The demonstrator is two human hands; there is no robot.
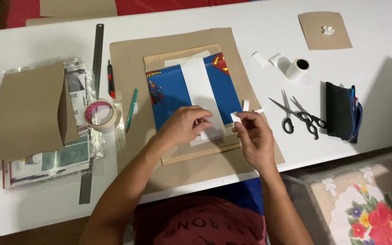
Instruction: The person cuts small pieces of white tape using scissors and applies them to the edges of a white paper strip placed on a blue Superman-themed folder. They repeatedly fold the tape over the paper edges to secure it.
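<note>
A small white strip of tape (240,112) is pinched between the fingertips of the right hand (253,136), just past the right edge of the blue book (169,97). The left hand (184,124) is laid flat with its fingers pressed on the lower end of a long white paper strip (200,88) that runs down the middle of the book; nothing is gripped by it, the strip is only held down. The book is set on a brown card (191,152), and both are laid on a big sheet of brown paper (128,59) in the middle of the white table (259,27). For the work to be done well, the white strip should be kept still and straight under the left fingers, and the tape should be held by its ends so it is not stuck to itself. To the right, two pairs of scissors (298,115), a black pencil case (340,111) and a white roll (296,68) are seen, well apart from the hands. To the left, a roll of tape (100,114), a green pen (131,109), a red cutter (111,79), a long metal ruler (92,109) and a pile of papers under a brown sheet (23,113) are seen. Nothing is found in the way of the hands.
</note>
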